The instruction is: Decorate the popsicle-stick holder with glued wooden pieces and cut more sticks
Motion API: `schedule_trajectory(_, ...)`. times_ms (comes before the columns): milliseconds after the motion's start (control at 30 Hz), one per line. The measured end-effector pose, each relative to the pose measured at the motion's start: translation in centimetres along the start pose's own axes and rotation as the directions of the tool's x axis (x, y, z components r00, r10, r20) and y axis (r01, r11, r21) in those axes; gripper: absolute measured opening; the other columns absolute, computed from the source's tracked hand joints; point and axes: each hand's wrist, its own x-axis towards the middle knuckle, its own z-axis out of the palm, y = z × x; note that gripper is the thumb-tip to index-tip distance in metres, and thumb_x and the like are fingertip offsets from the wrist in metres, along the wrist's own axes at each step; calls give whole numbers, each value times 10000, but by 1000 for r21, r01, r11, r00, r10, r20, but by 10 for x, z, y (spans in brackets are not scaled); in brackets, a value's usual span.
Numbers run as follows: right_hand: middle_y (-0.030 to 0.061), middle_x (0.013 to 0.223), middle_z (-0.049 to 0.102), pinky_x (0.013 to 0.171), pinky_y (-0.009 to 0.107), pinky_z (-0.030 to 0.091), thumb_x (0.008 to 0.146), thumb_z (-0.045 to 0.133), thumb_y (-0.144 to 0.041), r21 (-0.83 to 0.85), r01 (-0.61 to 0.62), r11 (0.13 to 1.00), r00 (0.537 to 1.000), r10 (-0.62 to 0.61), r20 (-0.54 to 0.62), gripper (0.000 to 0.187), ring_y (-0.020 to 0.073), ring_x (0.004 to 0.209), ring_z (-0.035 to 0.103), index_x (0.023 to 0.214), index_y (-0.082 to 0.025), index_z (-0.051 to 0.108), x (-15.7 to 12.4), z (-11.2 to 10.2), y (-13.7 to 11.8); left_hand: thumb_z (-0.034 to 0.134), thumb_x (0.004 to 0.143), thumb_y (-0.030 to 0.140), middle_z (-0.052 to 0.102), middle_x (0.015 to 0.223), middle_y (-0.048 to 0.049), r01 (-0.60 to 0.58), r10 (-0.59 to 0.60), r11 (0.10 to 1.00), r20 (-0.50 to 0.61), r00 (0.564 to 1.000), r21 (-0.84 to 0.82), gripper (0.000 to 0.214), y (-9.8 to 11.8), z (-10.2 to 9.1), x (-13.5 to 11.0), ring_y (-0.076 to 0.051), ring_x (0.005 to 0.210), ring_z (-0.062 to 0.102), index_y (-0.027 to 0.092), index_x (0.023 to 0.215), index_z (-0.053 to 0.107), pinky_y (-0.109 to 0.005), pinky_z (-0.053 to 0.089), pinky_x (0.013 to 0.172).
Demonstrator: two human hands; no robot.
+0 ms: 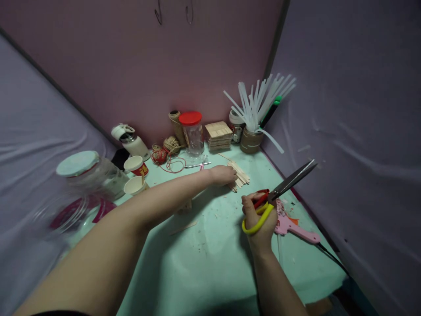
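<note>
My right hand [258, 217] grips a pair of scissors [283, 189] with yellow and red handles, its dark blades pointing up and to the right, nearly together. My left hand [223, 174] reaches across the pale green table [210, 259] and rests palm down on a loose pile of flat wooden sticks [240, 175]; its fingertips are hidden against the sticks. A single wooden stick [184, 227] lies on the table below my left forearm.
A pink glue gun [294, 228] lies right of my right hand. At the back stand a red-lidded jar [193, 131], a stack of wooden sticks [219, 136], a cup of white straws [251, 138], twine balls [167, 147], paper cups [135, 175] and a large clear jar [85, 180].
</note>
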Motion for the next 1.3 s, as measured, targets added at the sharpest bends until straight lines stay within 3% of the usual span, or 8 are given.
schedule_trajectory(300, -23, 769, 482, 557, 226, 455, 746, 695, -340, 18, -18, 1000, 1000, 18, 11, 287, 87, 606, 471, 817, -220, 444, -1, 0, -1, 504, 874, 152, 682, 944, -114, 11, -11, 1000, 11, 1000, 11, 161, -4, 0, 1, -221, 902, 586, 166, 852, 662, -277, 406, 613)
schedule_trajectory(600, -31, 715, 479, 508, 208, 400, 774, 672, -369, -79, 15, 997, 1000, -13, 28, 280, 80, 564, 441, 807, -211, 444, -1, 1, -3, 634, 790, 300, 680, 854, -104, 120, -124, 991, -67, 990, -50, 138, -16, -7, -9, -217, 835, 601, 172, 810, 681, -282, 420, 684)
schedule_trajectory(800, -43, 690, 464, 455, 193, 363, 759, 682, -388, -87, 33, 996, 998, -29, 56, 306, 76, 532, 426, 793, -217, 430, 1, 2, 0, 601, 799, 241, 689, 827, -76, 180, -195, 976, -123, 973, -122, 99, -13, -11, -19, -203, 812, 609, 194, 820, 685, -272, 399, 672)
schedule_trajectory(1067, -35, 706, 497, 486, 204, 400, 758, 691, -414, -146, 28, 989, 999, -21, 47, 328, 85, 545, 468, 806, -208, 441, 0, 3, 5, 458, 887, 199, 705, 925, -84, 288, -345, 929, -265, 901, -232, 222, -2, -26, -43, -201, 855, 621, 171, 901, 678, -277, 411, 673)
schedule_trajectory(1133, -36, 712, 500, 496, 208, 404, 751, 703, -415, -144, 20, 989, 999, -14, 46, 338, 87, 549, 475, 805, -207, 442, 0, 3, 6, 435, 910, 218, 703, 968, -81, 322, -427, 892, -362, 828, -316, 238, 6, -34, -62, -189, 887, 621, 162, 982, 655, -272, 434, 724)
schedule_trajectory(1167, -37, 713, 500, 500, 210, 407, 746, 709, -418, -145, 14, 989, 999, -8, 45, 345, 88, 551, 478, 805, -207, 443, -1, 3, 6, 448, 908, 221, 704, 960, -74, 316, -495, 852, -445, 746, -418, 223, 11, -38, -76, -176, 881, 623, 156, 983, 648, -265, 444, 749)
schedule_trajectory(1233, -37, 719, 507, 511, 215, 414, 738, 719, -425, -155, 3, 988, 999, 4, 45, 354, 92, 558, 488, 808, -207, 450, -2, 3, 7, 469, 893, 212, 701, 907, -52, 260, -648, 745, -575, 499, -614, 184, 22, -44, -110, -147, 833, 628, 155, 944, 636, -244, 464, 760)
schedule_trajectory(1300, -38, 723, 513, 524, 218, 421, 736, 722, -432, -161, -5, 987, 999, 12, 45, 357, 96, 567, 497, 816, -209, 455, -3, 3, 7, 493, 877, 241, 691, 912, -38, 268, -770, 638, -593, 236, -722, 160, 30, -45, -153, -144, 822, 633, 169, 933, 624, -243, 483, 748)
